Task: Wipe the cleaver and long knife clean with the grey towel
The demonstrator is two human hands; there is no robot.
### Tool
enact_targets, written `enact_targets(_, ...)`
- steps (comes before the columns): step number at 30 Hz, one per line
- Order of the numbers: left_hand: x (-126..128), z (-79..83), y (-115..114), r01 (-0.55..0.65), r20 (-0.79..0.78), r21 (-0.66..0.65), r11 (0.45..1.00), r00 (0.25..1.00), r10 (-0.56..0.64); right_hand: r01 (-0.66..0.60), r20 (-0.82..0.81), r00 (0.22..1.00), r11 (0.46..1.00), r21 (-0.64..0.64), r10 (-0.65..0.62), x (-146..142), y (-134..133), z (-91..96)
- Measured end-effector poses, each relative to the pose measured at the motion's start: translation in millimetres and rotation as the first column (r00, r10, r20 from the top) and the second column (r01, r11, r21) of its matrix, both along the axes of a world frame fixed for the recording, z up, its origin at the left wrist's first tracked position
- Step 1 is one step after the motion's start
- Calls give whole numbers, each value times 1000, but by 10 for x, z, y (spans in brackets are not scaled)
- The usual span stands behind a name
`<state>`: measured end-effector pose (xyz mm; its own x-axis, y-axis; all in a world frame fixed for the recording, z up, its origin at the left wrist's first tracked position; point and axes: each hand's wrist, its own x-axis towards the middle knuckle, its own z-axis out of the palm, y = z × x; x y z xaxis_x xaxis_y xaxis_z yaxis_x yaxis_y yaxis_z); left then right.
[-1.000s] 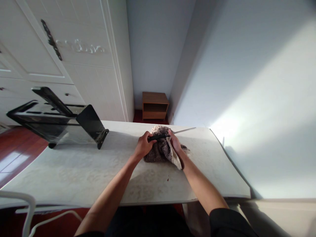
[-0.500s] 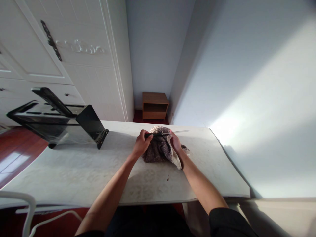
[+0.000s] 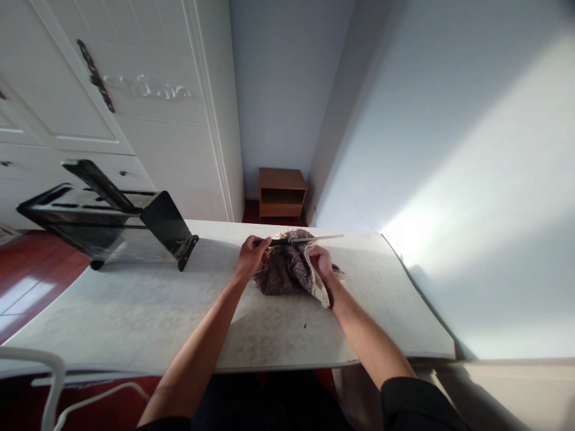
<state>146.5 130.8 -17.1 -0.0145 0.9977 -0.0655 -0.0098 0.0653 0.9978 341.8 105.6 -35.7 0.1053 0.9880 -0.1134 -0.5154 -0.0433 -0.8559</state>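
My left hand [image 3: 251,256] is closed round the black handle of a slim knife [image 3: 318,238]. Its thin metal blade points right, raised over a crumpled brown towel [image 3: 283,272] with a pale edge. My right hand [image 3: 321,261] grips a fold of this towel just below the blade; its fingertips are partly hidden by the cloth. Under both hands the towel lies bunched on the white table [image 3: 157,317].
A clear, black-framed holder [image 3: 139,245] with a slotted top stands at the table's left. White cabinets [image 3: 166,143] rise behind it, and a wall [image 3: 449,179] borders the right side. Beyond the far edge sits a small wooden stand [image 3: 283,178]. A white tubular frame [image 3: 56,383] is at lower left.
My left hand has shifted slightly left with the knife. My right hand has come down from the blade and its fingers have curled into the towel.
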Motion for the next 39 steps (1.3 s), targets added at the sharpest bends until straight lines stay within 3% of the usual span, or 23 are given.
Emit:
enact_targets(11,-18,-17,-25,24,-118,61,998,993,-16,22,51,999,999,-33,-20,-39,-22,-39)
enact_targets(17,-15,-45,-1,61,-5,-17,998,998,-61,-11,128,992,1000,-7,12,-57,-38,-14)
enact_targets(24,-32,-46,10,108,58,51,993,992,-110,33,281,959,999,0,-32,-27,-17,-30)
enact_targets(33,-32,-84,21,154,-101,260,953,986,-132,107,213,972,994,-12,-102,-20,29,-82)
enact_targets(39,-26,-26,-32,152,-98,270,951,987,-129,93,171,981,995,-24,-88,-39,18,-52)
